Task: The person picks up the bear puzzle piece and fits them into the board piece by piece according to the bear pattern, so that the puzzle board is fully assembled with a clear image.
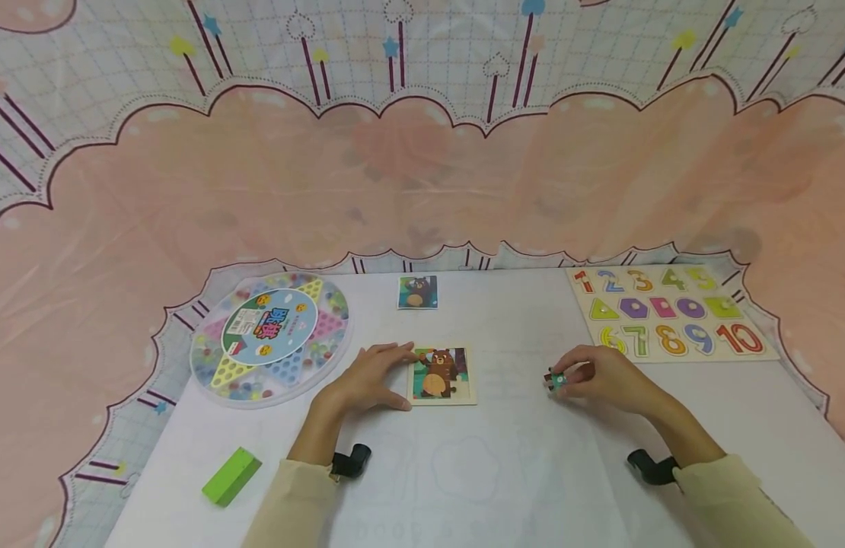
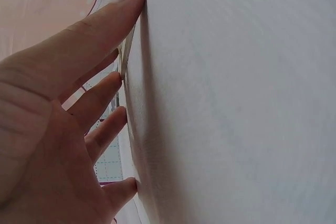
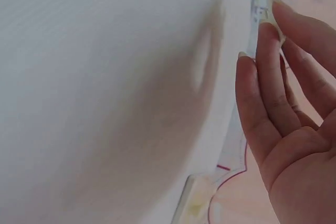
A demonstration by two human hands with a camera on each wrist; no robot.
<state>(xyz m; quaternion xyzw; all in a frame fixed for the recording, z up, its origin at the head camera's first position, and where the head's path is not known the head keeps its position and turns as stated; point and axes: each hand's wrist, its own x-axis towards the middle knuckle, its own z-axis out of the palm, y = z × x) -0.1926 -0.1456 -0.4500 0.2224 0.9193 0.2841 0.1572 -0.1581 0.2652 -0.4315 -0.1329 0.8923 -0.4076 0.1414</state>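
A small square bear puzzle (image 1: pixel 439 379) in a wooden tray lies on the table in the head view. A pale gap shows at its lower right. My left hand (image 1: pixel 369 380) rests along the tray's left side, thumb near the bottom corner and a forefinger at the upper left. In the left wrist view, the spread fingers (image 2: pixel 100 95) touch down by the tray's edge. Off to the right, my right hand (image 1: pixel 604 379) pinches a small teal and brown puzzle piece (image 1: pixel 556 380) above the table. Only a pale edge of that piece (image 3: pixel 276 22) shows in the right wrist view.
Behind the puzzle lies a small bear picture card (image 1: pixel 418 292). A round Chinese checkers board (image 1: pixel 340 358) stands at the left, with a green block (image 1: pixel 232 476) nearer the front. At the back right is a number and shape board (image 1: pixel 676 313), close to my right hand.
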